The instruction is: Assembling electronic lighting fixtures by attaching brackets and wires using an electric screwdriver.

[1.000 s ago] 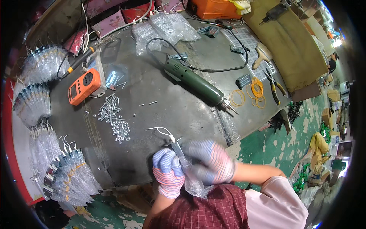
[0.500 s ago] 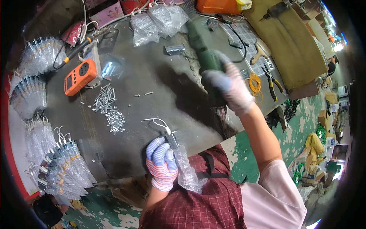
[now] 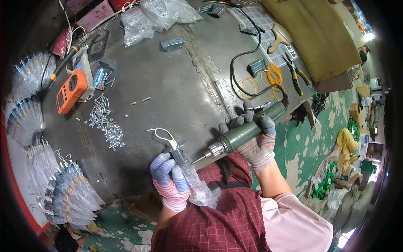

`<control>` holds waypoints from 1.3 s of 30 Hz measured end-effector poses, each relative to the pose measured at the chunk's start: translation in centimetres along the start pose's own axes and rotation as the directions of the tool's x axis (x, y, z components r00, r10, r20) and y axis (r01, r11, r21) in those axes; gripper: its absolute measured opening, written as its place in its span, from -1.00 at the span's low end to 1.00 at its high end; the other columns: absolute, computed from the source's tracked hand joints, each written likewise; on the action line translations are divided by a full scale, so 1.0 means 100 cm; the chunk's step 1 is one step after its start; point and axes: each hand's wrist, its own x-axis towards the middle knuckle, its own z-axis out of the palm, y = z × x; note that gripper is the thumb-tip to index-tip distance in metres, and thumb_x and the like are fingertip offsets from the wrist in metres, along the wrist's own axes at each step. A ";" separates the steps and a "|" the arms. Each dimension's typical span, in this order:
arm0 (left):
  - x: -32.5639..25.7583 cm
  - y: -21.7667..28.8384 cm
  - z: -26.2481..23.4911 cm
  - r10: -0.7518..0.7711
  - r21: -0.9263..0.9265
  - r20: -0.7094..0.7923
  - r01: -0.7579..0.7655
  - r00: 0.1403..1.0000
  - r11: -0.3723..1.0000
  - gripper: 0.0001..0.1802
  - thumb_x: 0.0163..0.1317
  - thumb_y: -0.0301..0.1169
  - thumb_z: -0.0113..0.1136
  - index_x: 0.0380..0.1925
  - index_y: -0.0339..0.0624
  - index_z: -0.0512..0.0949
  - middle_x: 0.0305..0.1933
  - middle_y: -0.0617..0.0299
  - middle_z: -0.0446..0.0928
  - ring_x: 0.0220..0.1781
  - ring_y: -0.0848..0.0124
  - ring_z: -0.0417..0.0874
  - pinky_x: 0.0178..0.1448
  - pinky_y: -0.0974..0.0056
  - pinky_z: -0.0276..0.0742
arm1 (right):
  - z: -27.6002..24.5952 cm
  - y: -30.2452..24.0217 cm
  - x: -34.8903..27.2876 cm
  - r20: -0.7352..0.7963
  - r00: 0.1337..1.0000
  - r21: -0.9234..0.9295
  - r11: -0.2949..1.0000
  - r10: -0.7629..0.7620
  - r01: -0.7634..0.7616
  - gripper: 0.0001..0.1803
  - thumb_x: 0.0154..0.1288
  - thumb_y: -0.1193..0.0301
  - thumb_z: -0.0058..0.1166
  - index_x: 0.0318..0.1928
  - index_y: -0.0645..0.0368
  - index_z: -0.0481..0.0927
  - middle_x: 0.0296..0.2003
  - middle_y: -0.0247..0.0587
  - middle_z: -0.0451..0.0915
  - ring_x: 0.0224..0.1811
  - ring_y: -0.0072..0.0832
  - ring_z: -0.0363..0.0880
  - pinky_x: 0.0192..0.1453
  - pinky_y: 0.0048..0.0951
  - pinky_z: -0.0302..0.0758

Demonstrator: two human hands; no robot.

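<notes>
My left hand [image 3: 171,185] is closed on a small metal bracket part [image 3: 180,154] at the table's near edge. A white cable [image 3: 160,130] loops out of its top, and bubble wrap [image 3: 202,192] hangs from its lower end. My right hand [image 3: 259,147] is wrapped round a green power screwdriver [image 3: 247,131], fingers over the far side and thumb on top. The tool lies slantwise, its silver chuck and thin bit pointing left at the bracket part. The bit's tip is close beside the part; whether they touch I cannot tell. Both hands wear striped gloves.
Loose screws [image 3: 100,110] and a heap of nuts [image 3: 113,136] lie left of centre, near an orange multimeter [image 3: 71,90]. Bubble-wrapped parts [image 3: 73,191] line the left edge. A black cord [image 3: 233,67], pliers [image 3: 297,80], yellow wire [image 3: 273,75] and a brush [image 3: 278,38] lie right.
My right hand has brought the green power screwdriver down from the far side of the table toward me, turning its bit toward the bracket part. The left hand keeps its hold.
</notes>
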 end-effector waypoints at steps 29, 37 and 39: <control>0.001 0.005 0.006 -0.015 -0.042 -0.040 0.013 0.999 0.999 -0.81 0.32 -0.37 0.13 -0.15 -0.22 0.44 -0.08 -0.03 0.51 -0.08 0.08 0.54 0.05 0.06 0.48 | 0.018 0.012 -0.001 -0.061 0.995 -0.112 0.991 -0.081 0.074 -0.58 0.03 0.36 0.27 -0.04 0.09 0.57 -0.27 -0.29 0.61 -0.04 -0.27 0.58 0.41 0.25 0.22; 0.026 -0.002 -0.036 0.021 0.172 0.050 -0.029 0.999 0.985 -0.78 0.22 -0.51 0.17 -0.12 -0.23 0.55 -0.11 0.05 0.55 -0.11 0.09 0.58 0.04 0.03 0.48 | 0.006 0.002 0.001 -0.003 0.997 -0.182 0.980 -0.078 0.076 -0.29 0.06 0.32 0.33 0.27 0.04 0.40 -0.18 -0.36 0.66 0.01 -0.28 0.59 0.44 0.27 0.16; 0.038 -0.020 -0.051 -0.102 0.418 -0.129 0.148 0.986 0.896 -0.80 0.25 -0.50 0.18 -0.12 -0.28 0.55 -0.17 0.05 0.57 -0.12 0.08 0.55 0.05 0.05 0.45 | 0.010 0.002 0.000 -0.030 0.996 -0.152 0.985 -0.089 0.084 -0.35 0.05 0.35 0.29 0.22 0.04 0.44 -0.20 -0.31 0.65 -0.01 -0.25 0.58 0.44 0.30 0.15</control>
